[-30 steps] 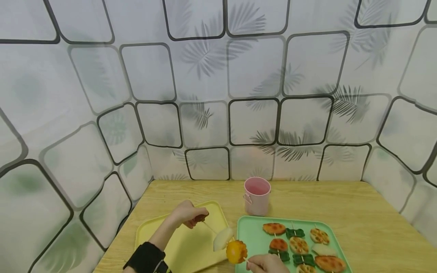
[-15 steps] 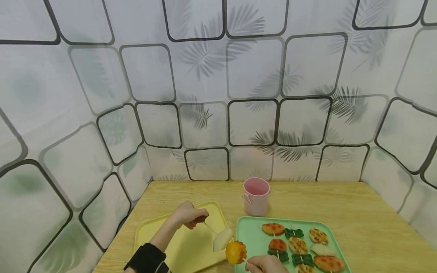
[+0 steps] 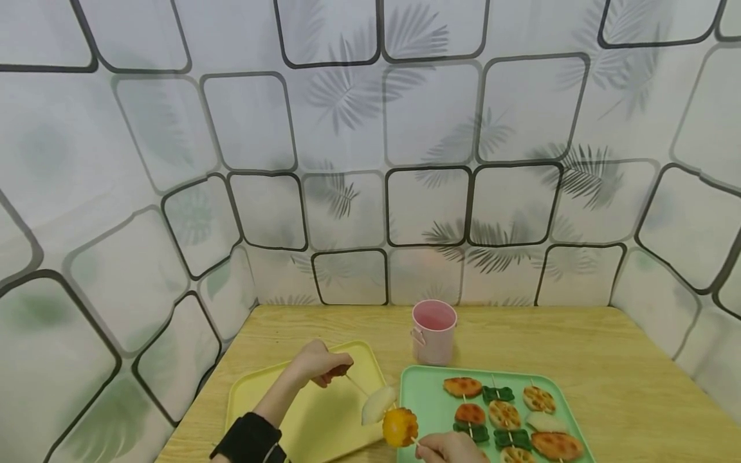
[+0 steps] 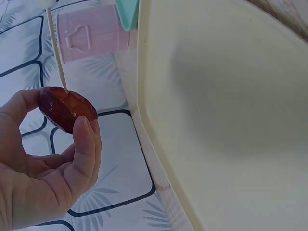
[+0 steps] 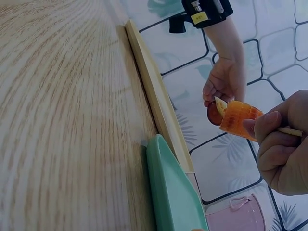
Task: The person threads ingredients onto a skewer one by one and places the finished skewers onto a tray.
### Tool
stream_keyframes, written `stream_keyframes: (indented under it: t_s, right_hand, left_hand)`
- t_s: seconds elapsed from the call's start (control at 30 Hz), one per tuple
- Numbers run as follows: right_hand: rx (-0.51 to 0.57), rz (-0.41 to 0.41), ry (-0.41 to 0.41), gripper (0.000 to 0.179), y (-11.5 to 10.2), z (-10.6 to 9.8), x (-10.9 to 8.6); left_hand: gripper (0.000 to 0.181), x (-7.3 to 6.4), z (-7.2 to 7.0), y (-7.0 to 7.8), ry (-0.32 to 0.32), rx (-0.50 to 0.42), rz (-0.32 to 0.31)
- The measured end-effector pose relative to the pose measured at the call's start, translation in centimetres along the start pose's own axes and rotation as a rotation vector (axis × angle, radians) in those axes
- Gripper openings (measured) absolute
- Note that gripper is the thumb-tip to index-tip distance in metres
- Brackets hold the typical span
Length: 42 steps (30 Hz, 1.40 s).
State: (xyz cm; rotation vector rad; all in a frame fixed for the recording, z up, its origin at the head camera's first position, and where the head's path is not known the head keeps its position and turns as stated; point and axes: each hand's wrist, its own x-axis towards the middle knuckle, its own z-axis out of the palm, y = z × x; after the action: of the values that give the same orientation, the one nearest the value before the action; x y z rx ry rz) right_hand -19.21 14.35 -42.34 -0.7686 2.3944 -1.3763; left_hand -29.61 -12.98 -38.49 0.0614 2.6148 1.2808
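Observation:
My left hand (image 3: 317, 362) pinches a glossy reddish-brown oval piece (image 4: 67, 108) between thumb and fingers, above the yellow tray (image 3: 312, 431). A thin wooden skewer (image 4: 55, 48) enters this piece. Farther along the same skewer sit a pale white slice (image 3: 378, 406) and a chunk of corn (image 3: 400, 427), with bare stick between the oval piece and the slice. At the corn end, my right hand (image 5: 284, 144) grips the stick, its thumb close to the corn. In the head view, the bottom edge cuts off part of the right hand, over the green tray (image 3: 425, 392).
Several skewered food pieces lie on the green tray, among them a lotus root slice (image 3: 505, 415) and an orange-brown piece (image 3: 558, 445). Behind that tray stands a pink bucket (image 3: 434, 341). A patterned curtain (image 3: 347, 212) surrounds the wooden table (image 3: 625, 386) at the back and sides.

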Motion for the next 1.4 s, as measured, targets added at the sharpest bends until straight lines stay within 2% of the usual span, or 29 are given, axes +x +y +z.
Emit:
stream_keyframes:
  t_s: [0.13, 0.27, 0.47, 0.53, 0.6, 0.73, 0.83, 0.93, 1.2, 1.4]
  right_hand:
    - [-0.024, -0.035, 0.005, 0.024, 0.1, 0.3, 0.2]
    - [-0.050, -0.076, 0.023, 0.024, 0.1, 0.6, 0.5]
    - [-0.063, -0.056, 0.039, 0.027, 0.1, 0.5, 0.2]
    - [-0.055, -0.053, 0.043, 0.027, 0.3, 0.3, -0.1]
    - [-0.044, -0.056, 0.049, 0.026, 0.5, 0.0, -0.3]
    - [-0.032, -0.064, 0.065, 0.022, 0.9, -0.6, -0.6]
    - [-0.019, -0.041, 0.063, 0.023, 0.8, -0.8, -0.7]
    - [-0.008, -0.036, 0.057, 0.023, 0.7, -1.0, -0.8]
    - [-0.046, -0.112, 0.039, 0.022, 0.6, -1.9, -1.4]
    - [-0.027, -0.099, 0.012, 0.021, 0.3, -2.3, -1.9]
  left_hand:
    - [0.033, 0.0, 0.4, 0.3, 0.036, 0.023, 0.000]
    - [0.032, 0.2, 0.7, 0.6, 0.034, 0.039, 0.015]
    - [0.031, 0.4, 0.5, 0.3, 0.034, 0.035, 0.023]
    - [0.030, 0.4, 0.2, 0.1, 0.025, 0.024, 0.046]
    - [0.028, 0.5, -0.2, -0.2, -0.006, 0.014, 0.089]
    - [0.015, 0.8, -0.8, -0.6, -0.113, -0.005, 0.195]
    - [0.022, 1.1, -1.0, -0.9, -0.216, -0.021, 0.252]
    - [0.029, 1.3, -1.2, -1.2, -0.289, -0.021, 0.298]
    - [0.032, 1.2, -1.9, -1.7, -0.364, -0.038, 0.386]
    - [0.032, 1.0, -2.1, -2.0, -0.421, -0.092, 0.403]
